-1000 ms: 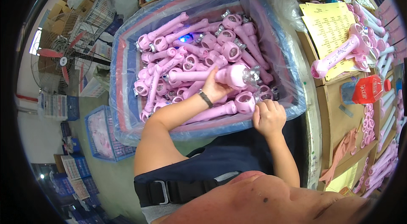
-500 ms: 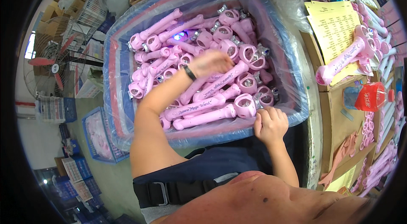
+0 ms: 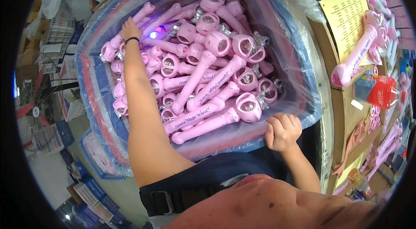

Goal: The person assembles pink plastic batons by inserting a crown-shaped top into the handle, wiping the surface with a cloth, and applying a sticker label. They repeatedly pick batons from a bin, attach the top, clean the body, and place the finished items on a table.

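Many pink toy wands (image 3: 208, 126) lie heaped in a large blue-and-red bin (image 3: 299, 99) lined with clear plastic. They have round heads with clear windows and silvery tips. My left arm stretches across the bin's left side. At the far left of the heap, my left hand (image 3: 130, 29) closes over the middle of a pink toy wand (image 3: 144, 11); its fingertips are partly hidden. Just right of that hand, one wand glows blue-violet (image 3: 154, 35). My right hand (image 3: 284, 131) is curled in a fist on the bin's near right rim, on the plastic liner.
On the right, cardboard boxes (image 3: 342, 120) hold yellow printed sheets (image 3: 344, 25), a pink wand (image 3: 359, 53) and a red-labelled bottle (image 3: 381, 91). A smaller blue crate (image 3: 93, 153) stands on the floor at left. A fan (image 3: 34, 112) and stacked baskets are farther left.
My left hand has moved from over the middle of the heap to the wand at its far left, uncovering wands in the middle. My right hand stays on the rim. The view has shifted slightly.
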Tool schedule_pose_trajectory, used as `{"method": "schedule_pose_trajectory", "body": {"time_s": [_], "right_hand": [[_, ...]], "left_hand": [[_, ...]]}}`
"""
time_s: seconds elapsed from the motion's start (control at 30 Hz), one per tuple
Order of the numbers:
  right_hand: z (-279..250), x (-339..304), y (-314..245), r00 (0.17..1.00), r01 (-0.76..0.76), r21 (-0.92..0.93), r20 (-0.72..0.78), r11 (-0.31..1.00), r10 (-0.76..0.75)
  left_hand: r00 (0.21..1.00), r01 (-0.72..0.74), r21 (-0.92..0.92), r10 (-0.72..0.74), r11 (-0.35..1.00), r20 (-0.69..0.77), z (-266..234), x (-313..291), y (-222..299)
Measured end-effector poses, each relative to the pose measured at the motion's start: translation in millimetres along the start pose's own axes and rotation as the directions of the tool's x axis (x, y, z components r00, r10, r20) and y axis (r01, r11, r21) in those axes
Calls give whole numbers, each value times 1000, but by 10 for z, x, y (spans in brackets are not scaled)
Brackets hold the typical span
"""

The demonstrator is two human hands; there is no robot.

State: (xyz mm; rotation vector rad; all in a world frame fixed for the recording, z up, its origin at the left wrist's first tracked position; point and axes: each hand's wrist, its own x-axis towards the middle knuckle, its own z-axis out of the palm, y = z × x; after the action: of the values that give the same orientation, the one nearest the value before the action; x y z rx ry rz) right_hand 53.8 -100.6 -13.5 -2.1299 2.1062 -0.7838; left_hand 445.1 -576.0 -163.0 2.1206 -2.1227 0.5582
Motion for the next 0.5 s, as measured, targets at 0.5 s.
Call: {"method": "schedule_pose_trajectory", "body": {"time_s": [0.5], "right_hand": [[39,-47,23,996,29,40,-89,999,-25]], "left_hand": [[659,-681,-654,666,330,-350,-2475,-1058,398]]}}
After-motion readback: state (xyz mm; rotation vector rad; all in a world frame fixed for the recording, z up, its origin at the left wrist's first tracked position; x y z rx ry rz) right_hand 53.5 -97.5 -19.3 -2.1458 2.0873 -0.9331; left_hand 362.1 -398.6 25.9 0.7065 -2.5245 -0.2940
